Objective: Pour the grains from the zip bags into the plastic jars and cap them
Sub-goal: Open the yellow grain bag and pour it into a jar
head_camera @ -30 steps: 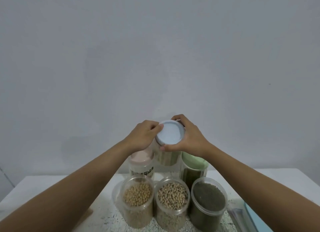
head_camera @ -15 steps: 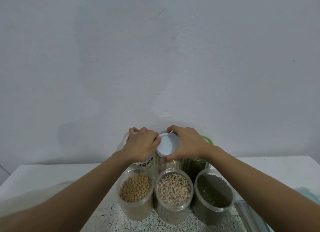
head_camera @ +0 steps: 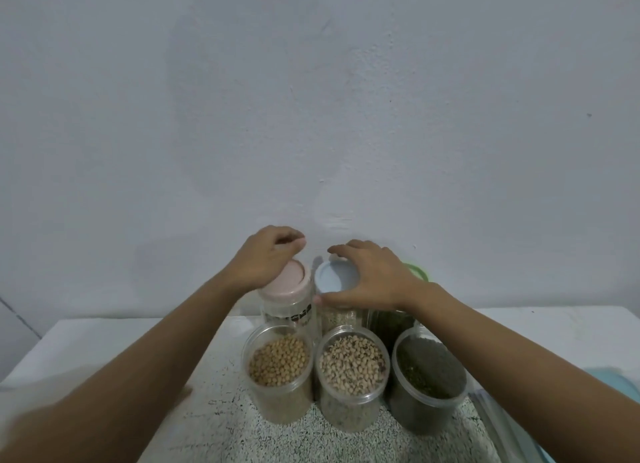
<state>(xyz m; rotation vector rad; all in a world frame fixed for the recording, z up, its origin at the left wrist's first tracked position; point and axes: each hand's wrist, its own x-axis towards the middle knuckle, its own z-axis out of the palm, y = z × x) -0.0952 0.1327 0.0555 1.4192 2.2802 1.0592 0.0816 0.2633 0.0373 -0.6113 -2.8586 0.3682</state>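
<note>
Six plastic jars stand in two rows on the table (head_camera: 540, 327). The front row is uncapped: soybeans (head_camera: 278, 358), black-eyed peas (head_camera: 351, 362), green mung beans (head_camera: 429, 371). Behind them are a pink-lidded jar (head_camera: 289, 286), a jar with a light blue lid (head_camera: 332, 277) and a green-lidded jar (head_camera: 417, 272), partly hidden. My right hand (head_camera: 372, 279) grips the blue lid from above, thumb at its near edge. My left hand (head_camera: 266, 258) hovers over the pink lid with loosely curled fingers, holding nothing.
A speckled mat (head_camera: 277, 435) lies under the front jars. Clear zip bags (head_camera: 495, 417) and a teal object (head_camera: 609, 381) lie at the right edge. A plain wall (head_camera: 311, 116) rises right behind the back row.
The blue-lidded jar went down from mid-air into the back row. My left hand let go of its lid and moved left over the pink lid. My right hand stays on the blue lid.
</note>
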